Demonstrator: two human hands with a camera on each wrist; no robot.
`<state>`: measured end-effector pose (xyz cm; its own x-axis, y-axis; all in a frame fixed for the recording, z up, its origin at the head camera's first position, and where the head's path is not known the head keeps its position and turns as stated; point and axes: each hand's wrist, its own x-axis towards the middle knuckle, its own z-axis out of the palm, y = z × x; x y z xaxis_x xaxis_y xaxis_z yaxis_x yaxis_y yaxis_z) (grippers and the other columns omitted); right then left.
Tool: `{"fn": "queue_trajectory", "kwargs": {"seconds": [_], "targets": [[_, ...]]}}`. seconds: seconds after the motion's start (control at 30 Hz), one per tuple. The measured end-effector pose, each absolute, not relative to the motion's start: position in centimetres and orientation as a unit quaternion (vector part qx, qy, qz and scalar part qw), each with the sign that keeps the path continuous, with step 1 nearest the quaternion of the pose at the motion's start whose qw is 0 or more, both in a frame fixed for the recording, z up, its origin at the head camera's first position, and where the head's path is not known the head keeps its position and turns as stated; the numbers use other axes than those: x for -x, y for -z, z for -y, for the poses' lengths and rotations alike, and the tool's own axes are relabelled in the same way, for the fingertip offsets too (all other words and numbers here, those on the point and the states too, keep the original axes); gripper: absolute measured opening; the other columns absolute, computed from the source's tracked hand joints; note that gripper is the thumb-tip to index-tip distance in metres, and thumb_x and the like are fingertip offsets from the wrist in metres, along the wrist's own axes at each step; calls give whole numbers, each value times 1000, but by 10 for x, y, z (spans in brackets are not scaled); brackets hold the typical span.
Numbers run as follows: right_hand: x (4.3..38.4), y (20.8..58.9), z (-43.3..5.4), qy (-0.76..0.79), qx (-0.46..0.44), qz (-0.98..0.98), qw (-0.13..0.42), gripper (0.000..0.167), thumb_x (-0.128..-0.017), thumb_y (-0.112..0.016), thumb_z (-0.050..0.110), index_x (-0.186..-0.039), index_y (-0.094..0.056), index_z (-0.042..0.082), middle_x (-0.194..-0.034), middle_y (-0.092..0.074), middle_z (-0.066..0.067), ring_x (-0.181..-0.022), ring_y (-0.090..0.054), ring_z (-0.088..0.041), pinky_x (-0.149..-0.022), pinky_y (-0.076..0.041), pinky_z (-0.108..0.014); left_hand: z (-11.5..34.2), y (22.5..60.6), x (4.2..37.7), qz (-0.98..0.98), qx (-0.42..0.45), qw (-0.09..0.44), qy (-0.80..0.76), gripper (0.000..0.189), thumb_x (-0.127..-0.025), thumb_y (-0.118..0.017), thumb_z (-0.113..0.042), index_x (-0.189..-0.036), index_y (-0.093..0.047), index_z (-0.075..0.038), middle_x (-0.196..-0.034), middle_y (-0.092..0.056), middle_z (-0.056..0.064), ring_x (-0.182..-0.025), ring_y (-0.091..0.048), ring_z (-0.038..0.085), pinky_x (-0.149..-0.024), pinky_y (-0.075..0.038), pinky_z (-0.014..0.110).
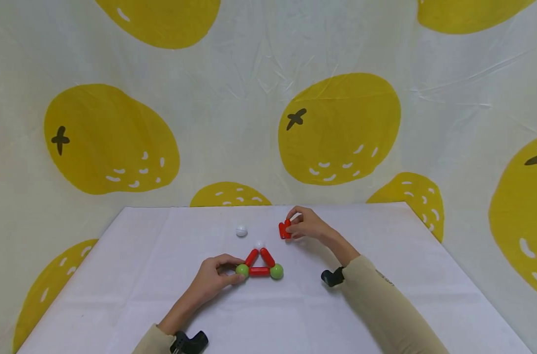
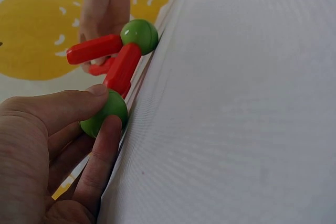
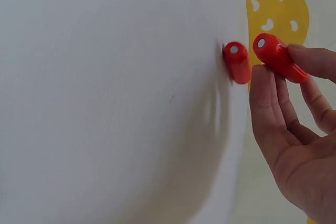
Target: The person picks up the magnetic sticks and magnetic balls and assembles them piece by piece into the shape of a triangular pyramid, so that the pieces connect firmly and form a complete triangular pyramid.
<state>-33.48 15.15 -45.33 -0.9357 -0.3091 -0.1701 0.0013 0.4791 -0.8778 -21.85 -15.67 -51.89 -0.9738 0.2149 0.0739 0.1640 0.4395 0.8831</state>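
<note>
On the table lies a triangle of three red magnetic rods [image 1: 259, 271], joined by a near-left green ball [image 1: 242, 270], a near-right green ball [image 1: 276, 271] and a white ball [image 1: 259, 244] at the far corner. My left hand [image 1: 217, 273] pinches the near-left green ball between thumb and fingers. Farther back, my right hand [image 1: 310, 226] pinches a loose red rod [image 3: 277, 57] whose silvery end shows in the right wrist view. Beside it, another red rod [image 3: 238, 64] lies on the table, apparently apart from the held one.
A loose white ball [image 1: 241, 230] sits behind the triangle, toward the table's far edge. The table [image 1: 268, 319] has a white cover. Behind it hangs a pale cloth [image 1: 233, 113] printed with big yellow fruit. Black wrist cameras [image 1: 332, 277] are strapped at both sleeves.
</note>
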Motion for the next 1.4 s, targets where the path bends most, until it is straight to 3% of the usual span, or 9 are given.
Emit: {"fn": "queue_trajectory", "kwargs": {"seconds": [0.43,0.67,1.13,1.4], "targets": [[327,443,-122,515,149,-829,160,30,-93,-74,7,-119,-60,6,-104,-67,-16,-86,-68,-22,-81,-62,-33,157,520,219,-850,-117,24,-514,26,-85,-85,-30,-110,-78,-31,-106,-75,-11,-103,-66,11,-88,-53,23],[326,445,-107,494,172,-839,148,33,-92,-75,11,-123,-62,8,-111,-69,-14,-97,-65,-22,-80,-60,-30,156,520,220,-851,-111,27,-513,26,-85,-85,-31,-110,-78,-31,-106,-75,-11,-104,-66,13,-88,-53,23],[319,450,-90,487,246,-828,128,22,-91,-73,4,-111,-66,6,-107,-73,-14,-92,-67,-20,-88,-59,-31,155,522,222,-852,-110,26,-511,26,-85,-85,-32,-110,-78,-30,-107,-75,-10,-105,-66,15,-87,-53,23],[319,453,-89,468,290,-824,133,24,-90,-74,3,-113,-69,1,-106,-75,-8,-103,-70,-21,-94,-59,-35,155,525,223,-854,-108,21,-509,25,-85,-85,-32,-109,-78,-30,-106,-75,-11,-104,-66,14,-90,-53,24]]}}
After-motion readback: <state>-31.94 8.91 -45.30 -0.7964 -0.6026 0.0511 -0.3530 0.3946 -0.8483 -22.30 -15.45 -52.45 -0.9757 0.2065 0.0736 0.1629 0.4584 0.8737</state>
